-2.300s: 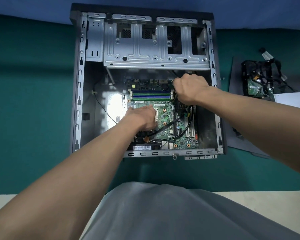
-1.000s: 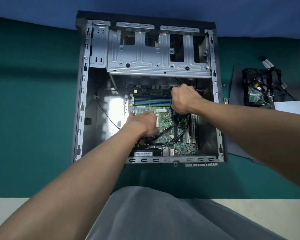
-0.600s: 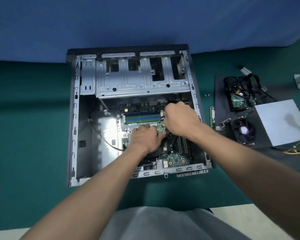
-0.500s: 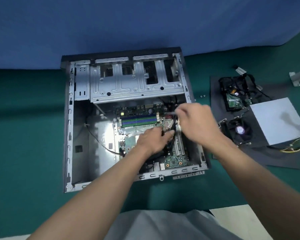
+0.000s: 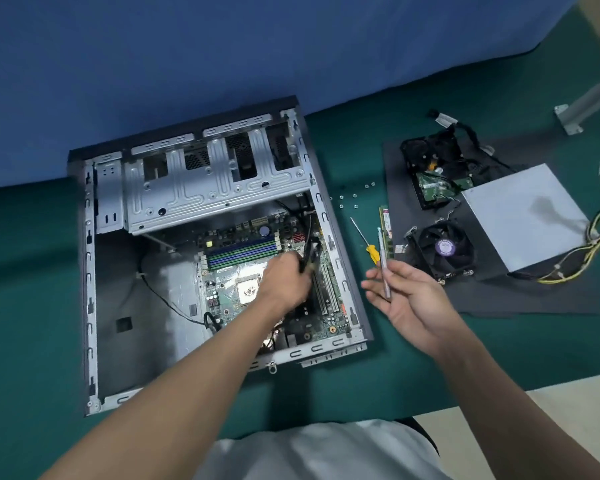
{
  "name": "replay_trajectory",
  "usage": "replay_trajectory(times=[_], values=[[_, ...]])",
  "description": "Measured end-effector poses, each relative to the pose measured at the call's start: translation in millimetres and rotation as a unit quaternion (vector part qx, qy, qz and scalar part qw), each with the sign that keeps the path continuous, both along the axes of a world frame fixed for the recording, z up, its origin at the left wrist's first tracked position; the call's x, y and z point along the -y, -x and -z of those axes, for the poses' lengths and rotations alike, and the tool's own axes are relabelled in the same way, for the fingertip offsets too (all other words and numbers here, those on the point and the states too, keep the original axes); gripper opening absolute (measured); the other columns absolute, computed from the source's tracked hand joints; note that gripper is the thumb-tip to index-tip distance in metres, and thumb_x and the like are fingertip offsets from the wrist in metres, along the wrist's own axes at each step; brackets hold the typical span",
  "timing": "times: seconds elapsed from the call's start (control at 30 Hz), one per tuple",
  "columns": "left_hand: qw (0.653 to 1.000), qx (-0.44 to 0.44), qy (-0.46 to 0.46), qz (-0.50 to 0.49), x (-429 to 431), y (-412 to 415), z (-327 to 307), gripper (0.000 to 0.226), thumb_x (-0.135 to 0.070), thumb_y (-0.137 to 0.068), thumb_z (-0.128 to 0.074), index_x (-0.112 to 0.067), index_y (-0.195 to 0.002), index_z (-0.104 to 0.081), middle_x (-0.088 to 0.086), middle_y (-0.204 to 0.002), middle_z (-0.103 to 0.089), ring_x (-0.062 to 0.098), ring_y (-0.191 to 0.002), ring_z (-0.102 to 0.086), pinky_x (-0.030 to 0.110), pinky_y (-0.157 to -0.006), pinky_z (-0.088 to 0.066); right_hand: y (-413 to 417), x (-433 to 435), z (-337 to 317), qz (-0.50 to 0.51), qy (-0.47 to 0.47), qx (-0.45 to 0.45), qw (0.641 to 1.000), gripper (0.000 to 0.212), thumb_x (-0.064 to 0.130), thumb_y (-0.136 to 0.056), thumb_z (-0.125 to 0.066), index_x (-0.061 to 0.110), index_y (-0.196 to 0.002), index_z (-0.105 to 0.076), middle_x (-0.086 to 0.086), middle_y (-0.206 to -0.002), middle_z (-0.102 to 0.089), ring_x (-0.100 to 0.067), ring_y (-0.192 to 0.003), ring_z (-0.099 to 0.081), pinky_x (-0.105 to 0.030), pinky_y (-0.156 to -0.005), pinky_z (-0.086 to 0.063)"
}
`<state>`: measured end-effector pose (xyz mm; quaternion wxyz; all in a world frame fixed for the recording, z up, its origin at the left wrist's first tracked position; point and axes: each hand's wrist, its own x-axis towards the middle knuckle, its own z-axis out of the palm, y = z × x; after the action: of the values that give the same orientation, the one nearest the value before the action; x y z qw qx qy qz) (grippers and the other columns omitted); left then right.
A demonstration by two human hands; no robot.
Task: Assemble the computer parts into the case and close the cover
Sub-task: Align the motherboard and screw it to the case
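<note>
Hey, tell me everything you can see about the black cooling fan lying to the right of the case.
The cooling fan is a square black frame, plastic by the look, with dark blades around a round purple hub label, its print too small to read. It lies flat, blades up, on the dark mat right of the open case. Metal screw posts show at its corners; thin wires leave its far edge. The silver power supply sits close on its right. Nobody is holding it.

Case bare sheet metal with dull sheen, motherboard glossy green board, cable smooth black sheath, slim tool silvery finish, tabletop matt green cloth, mat matt black, power supply smooth grey metal, cooler fan black plastic, screwdriver handle glossy yellow plastic.
</note>
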<state>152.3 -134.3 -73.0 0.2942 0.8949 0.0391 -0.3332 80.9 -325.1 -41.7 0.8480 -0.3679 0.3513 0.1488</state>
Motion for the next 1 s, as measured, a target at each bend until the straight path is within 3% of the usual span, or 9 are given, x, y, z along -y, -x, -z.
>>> replay_trajectory(times=[0.1, 0.23, 0.3, 0.4, 0.53, 0.6, 0.7, 0.83, 1.0], values=[[0.998, 0.062, 0.001, -0.029, -16.4, -0.5, -12.7, 0.025, -0.030, -0.101, -0.045, -0.007, -0.109, -0.053, 0.003, -0.080, -0.060, 0.013, -0.057, -0.057, 0.015, -0.043, -0.045, -2.3, 3.6, 10.9, -0.047, 0.068, -0.027, 0.996, 0.017, -0.009, -0.093, -0.042, 0.007, -0.094, -0.048, -0.012, -0.079, -0.066, -0.022, -0.069, -0.064, -0.035, -0.077, -0.050], [0.963, 0.209, -0.163, 0.057, -60.3, -11.7, -28.7, 0.023, -0.031, -0.100, -0.049, -0.011, -0.110, -0.054, 0.000, -0.084, -0.064, 0.013, -0.059, -0.055, 0.027, -0.051, -0.046, -10.3, -2.2, 27.5, -0.113, 0.254, -0.074, 0.958, 0.023, -0.007, -0.090, -0.041, 0.011, -0.077, -0.046, -0.009, -0.070, -0.057, -0.014, -0.052, -0.042, -0.028, -0.056, -0.032], [0.935, 0.246, -0.237, 0.096, -81.6, -18.0, -35.5, 0.021, -0.030, -0.098, -0.053, -0.014, -0.111, -0.056, 0.002, -0.089, -0.065, 0.020, -0.065, -0.057, 0.028, -0.053, -0.039, -13.4, -5.9, 36.2, -0.172, 0.371, -0.070, 0.910, 0.017, 0.006, -0.090, -0.047, 0.013, -0.075, -0.054, -0.007, -0.073, -0.062, -0.015, -0.055, -0.044, -0.029, -0.056, -0.033], [0.914, 0.247, -0.301, 0.109, -102.9, -20.0, -38.9, 0.029, -0.017, -0.091, -0.057, -0.013, -0.119, -0.056, 0.007, -0.095, -0.065, 0.031, -0.081, -0.062, 0.034, -0.059, -0.042, -14.4, -12.1, 46.4, -0.257, 0.523, -0.047, 0.811, 0.014, 0.015, -0.087, -0.054, 0.017, -0.077, -0.064, -0.005, -0.078, -0.067, -0.022, -0.071, -0.057, -0.031, -0.067, -0.044], [0.918, 0.181, -0.350, 0.051, -101.0, -13.6, -29.5, 0.022, -0.012, -0.090, -0.054, -0.011, -0.112, -0.057, 0.003, -0.072, -0.053, 0.023, -0.063, -0.051, 0.034, -0.062, -0.036, -15.0, -21.6, 57.4, -0.278, 0.617, -0.047, 0.735, 0.017, 0.007, -0.090, -0.054, 0.017, -0.083, -0.066, -0.007, -0.080, -0.067, -0.028, -0.077, -0.059, -0.032, -0.071, -0.049], [0.929, 0.122, -0.344, 0.064, -91.6, -7.3, -22.6, 0.017, -0.022, -0.096, -0.052, -0.013, -0.110, -0.055, -0.003, -0.062, -0.038, 0.015, -0.055, -0.037, 0.034, -0.064, -0.035, -16.0, -23.8, 62.5, -0.289, 0.632, -0.055, 0.717, 0.026, 0.005, -0.092, -0.051, 0.018, -0.070, -0.056, -0.007, -0.072, -0.061, -0.029, -0.073, -0.056, -0.034, -0.064, -0.045], [0.959, 0.056, -0.266, 0.075, -79.8, 4.1, -13.5, 0.030, -0.041, -0.099, -0.049, -0.016, -0.114, -0.050, -0.006, -0.068, -0.044, 0.015, -0.064, -0.045, 0.033, -0.066, -0.041, -19.4, -27.9, 66.4, -0.305, 0.641, -0.072, 0.701, 0.042, -0.003, -0.092, -0.045, 0.020, -0.058, -0.041, -0.001, -0.059, -0.046, -0.026, -0.066, -0.051, -0.032, -0.058, -0.035], [0.985, -0.014, -0.166, 0.038, -75.1, 14.5, -7.2, 0.053, -0.049, -0.093, -0.055, -0.016, -0.131, -0.039, 0.007, -0.115, -0.060, 0.028, -0.104, -0.059, 0.046, -0.092, -0.050, -25.3, -31.7, 68.4, -0.313, 0.630, -0.104, 0.702, 0.035, -0.006, -0.094, -0.037, 0.013, -0.070, -0.056, -0.002, -0.063, -0.044, -0.027, -0.070, -0.050, -0.031, -0.060, -0.036], [0.997, -0.023, -0.073, -0.014, -68.5, 16.3, -19.2, 0.082, -0.051, -0.087, -0.063, -0.020, -0.150, -0.020, 0.008, -0.155, -0.031, 0.030, -0.138, -0.036, 0.052, -0.111, -0.035, -26.2, -33.3, 68.7, -0.293, 0.616, -0.126, 0.720, 0.032, -0.007, -0.094, -0.037, 0.003, -0.087, -0.067, -0.008, -0.071, -0.050, -0.027, -0.069, -0.050, -0.031, -0.064, -0.039]])
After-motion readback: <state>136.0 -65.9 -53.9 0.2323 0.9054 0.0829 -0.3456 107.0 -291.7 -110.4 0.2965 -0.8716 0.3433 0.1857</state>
